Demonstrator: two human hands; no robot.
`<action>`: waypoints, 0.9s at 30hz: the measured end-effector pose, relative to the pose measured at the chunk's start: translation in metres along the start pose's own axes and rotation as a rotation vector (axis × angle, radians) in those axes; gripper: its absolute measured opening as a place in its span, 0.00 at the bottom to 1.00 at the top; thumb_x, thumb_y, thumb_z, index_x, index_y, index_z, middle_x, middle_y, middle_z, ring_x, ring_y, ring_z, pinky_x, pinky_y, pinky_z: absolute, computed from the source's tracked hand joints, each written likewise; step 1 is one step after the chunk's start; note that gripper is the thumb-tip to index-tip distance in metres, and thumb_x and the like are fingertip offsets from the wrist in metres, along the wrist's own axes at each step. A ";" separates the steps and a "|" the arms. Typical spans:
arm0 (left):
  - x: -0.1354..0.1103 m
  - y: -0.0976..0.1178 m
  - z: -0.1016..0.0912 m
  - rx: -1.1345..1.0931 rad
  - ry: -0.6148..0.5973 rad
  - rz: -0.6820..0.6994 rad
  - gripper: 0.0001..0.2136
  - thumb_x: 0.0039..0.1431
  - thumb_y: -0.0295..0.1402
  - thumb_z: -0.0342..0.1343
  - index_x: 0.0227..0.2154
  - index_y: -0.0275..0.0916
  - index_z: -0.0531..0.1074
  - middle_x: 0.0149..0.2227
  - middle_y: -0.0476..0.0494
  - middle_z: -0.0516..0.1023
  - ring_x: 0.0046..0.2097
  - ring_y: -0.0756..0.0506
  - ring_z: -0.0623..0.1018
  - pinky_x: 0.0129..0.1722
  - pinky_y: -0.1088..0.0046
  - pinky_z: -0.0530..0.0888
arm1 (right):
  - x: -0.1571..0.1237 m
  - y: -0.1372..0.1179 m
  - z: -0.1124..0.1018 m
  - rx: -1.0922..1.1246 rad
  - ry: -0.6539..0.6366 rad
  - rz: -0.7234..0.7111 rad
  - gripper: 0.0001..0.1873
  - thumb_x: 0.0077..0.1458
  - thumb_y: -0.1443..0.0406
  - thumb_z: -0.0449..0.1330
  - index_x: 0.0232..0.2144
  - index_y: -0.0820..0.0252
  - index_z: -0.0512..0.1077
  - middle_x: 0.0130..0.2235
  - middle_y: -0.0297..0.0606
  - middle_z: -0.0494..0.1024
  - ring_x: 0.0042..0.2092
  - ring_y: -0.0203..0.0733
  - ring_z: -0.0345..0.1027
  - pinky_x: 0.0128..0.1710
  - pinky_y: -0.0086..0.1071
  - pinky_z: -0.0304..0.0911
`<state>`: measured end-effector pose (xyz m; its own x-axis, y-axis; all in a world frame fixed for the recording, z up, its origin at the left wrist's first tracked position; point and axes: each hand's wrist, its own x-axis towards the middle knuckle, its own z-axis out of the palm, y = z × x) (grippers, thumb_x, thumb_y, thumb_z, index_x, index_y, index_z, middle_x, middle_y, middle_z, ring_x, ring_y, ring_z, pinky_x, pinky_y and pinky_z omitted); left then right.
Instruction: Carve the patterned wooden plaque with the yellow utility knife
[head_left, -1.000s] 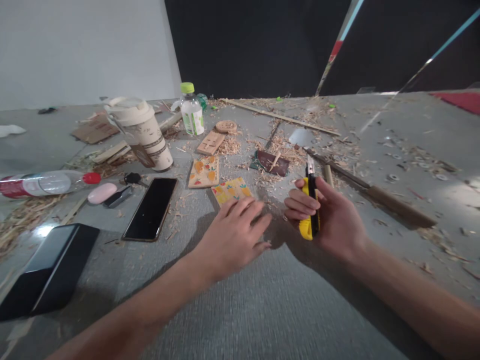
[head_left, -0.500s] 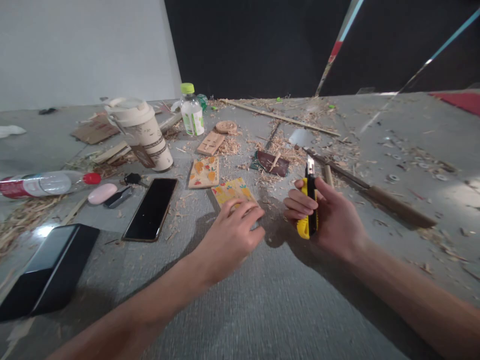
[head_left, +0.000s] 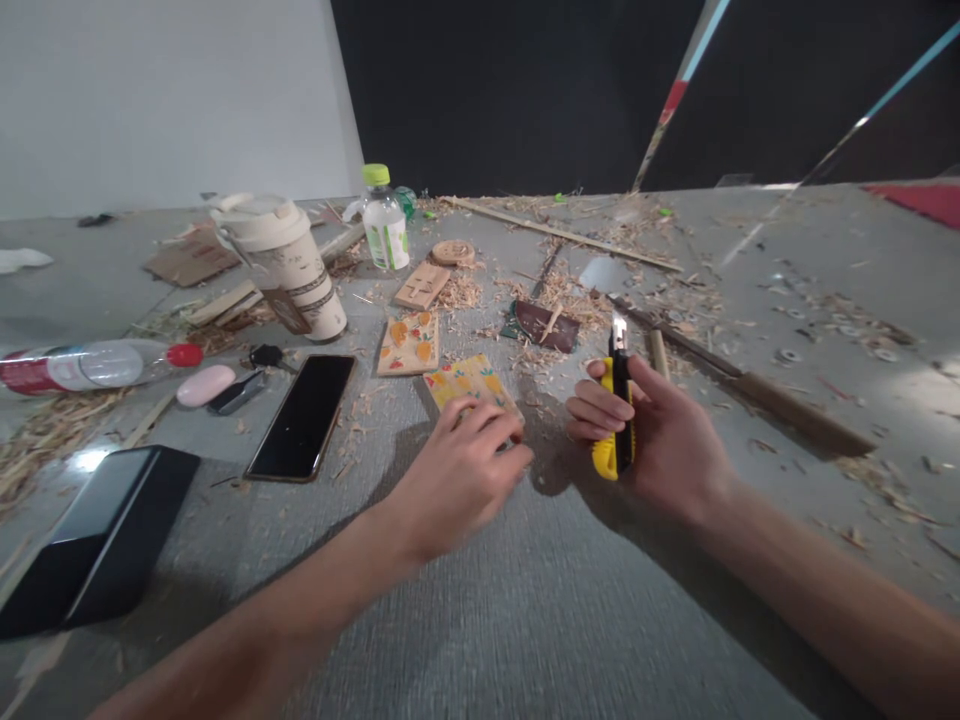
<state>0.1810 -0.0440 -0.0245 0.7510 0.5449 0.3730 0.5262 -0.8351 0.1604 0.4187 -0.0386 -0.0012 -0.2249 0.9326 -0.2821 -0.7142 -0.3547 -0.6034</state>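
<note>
My right hand [head_left: 656, 430] is wrapped round a yellow and black utility knife [head_left: 619, 410], held upright with its metal tip pointing up. To its left, my left hand [head_left: 472, 465] lies with bent fingers over a small wooden board [head_left: 469, 378] painted with yellow fruit. The fingers and thumb close on the near part of this board, which they cover. Another painted board [head_left: 409, 343], with orange fruit, lies just behind it to the left. Farther back are a carved wooden plaque [head_left: 422, 286] and a round carved piece [head_left: 453, 253].
Left stand a travel cup [head_left: 289, 265] and a green-capped bottle [head_left: 386, 225]; a red-capped bottle [head_left: 112, 365] lies down. A phone [head_left: 302, 418] and a black folded device [head_left: 101, 540] lie nearer. Right are a wooden-handled tool [head_left: 802, 415], a dark leather-like piece [head_left: 551, 326] and scattered shavings.
My left hand's fingers and thumb have shifted slightly on the painted board. My right hand keeps the utility knife in nearly the same place.
</note>
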 end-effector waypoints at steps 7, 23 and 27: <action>-0.001 0.000 0.004 0.055 0.011 0.033 0.07 0.72 0.26 0.59 0.36 0.38 0.77 0.46 0.46 0.81 0.52 0.43 0.76 0.62 0.57 0.65 | 0.001 0.001 0.000 0.061 0.001 0.032 0.11 0.72 0.58 0.58 0.37 0.56 0.72 0.27 0.27 0.51 0.28 0.36 0.44 0.27 0.28 0.59; 0.003 0.005 0.001 0.115 -0.045 0.127 0.08 0.73 0.23 0.55 0.39 0.37 0.78 0.40 0.46 0.80 0.47 0.43 0.77 0.59 0.58 0.65 | 0.002 0.003 -0.005 0.084 -0.045 0.035 0.09 0.70 0.59 0.62 0.38 0.58 0.72 0.27 0.26 0.54 0.27 0.33 0.48 0.28 0.27 0.62; 0.002 0.006 0.001 0.117 -0.046 0.132 0.09 0.74 0.23 0.54 0.36 0.36 0.75 0.38 0.47 0.79 0.44 0.44 0.77 0.58 0.59 0.66 | 0.003 0.003 -0.006 0.102 -0.068 0.037 0.09 0.72 0.60 0.60 0.39 0.59 0.72 0.26 0.26 0.56 0.27 0.32 0.50 0.28 0.27 0.63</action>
<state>0.1867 -0.0480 -0.0234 0.8328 0.4359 0.3412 0.4622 -0.8868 0.0047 0.4201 -0.0375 -0.0084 -0.2939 0.9226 -0.2497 -0.7674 -0.3835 -0.5138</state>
